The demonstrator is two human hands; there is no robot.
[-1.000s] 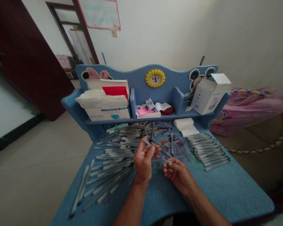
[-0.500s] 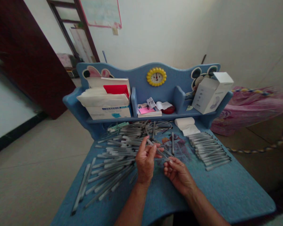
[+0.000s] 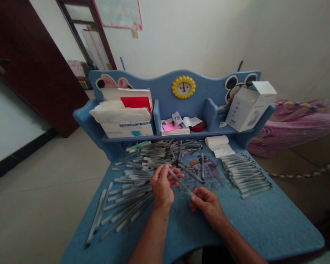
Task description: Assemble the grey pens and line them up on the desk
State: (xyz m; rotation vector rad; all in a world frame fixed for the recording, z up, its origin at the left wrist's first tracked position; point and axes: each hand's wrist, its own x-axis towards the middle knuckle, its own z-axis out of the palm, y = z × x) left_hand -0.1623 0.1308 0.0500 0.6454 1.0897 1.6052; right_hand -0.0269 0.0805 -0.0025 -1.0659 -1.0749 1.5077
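A slim, greyish pen (image 3: 181,183) slants between my two hands over the middle of the desk. My left hand (image 3: 162,187) pinches its upper end between thumb and fingertips, the other fingers half curled. At the lower end, my right hand (image 3: 208,206) grips it between thumb and forefinger. A big loose heap of similar grey pens (image 3: 134,190) spreads left of and behind my left hand. Just beyond the held one lie a single pen (image 3: 191,173) and another pen (image 3: 202,167). To the right is a neat row of pens (image 3: 246,176), their dark ends facing right.
The blue desk (image 3: 275,223) has a raised shelf with a mask box (image 3: 126,130), papers (image 3: 172,127), a yellow flower clock (image 3: 183,87) and a white carton (image 3: 247,110). A white paper roll (image 3: 217,142) lies under the shelf, behind the row.
My left hand has shifted left and slightly down, and my right hand slightly down. The held pen now stretches clear between them, apart from the pen lying behind it.
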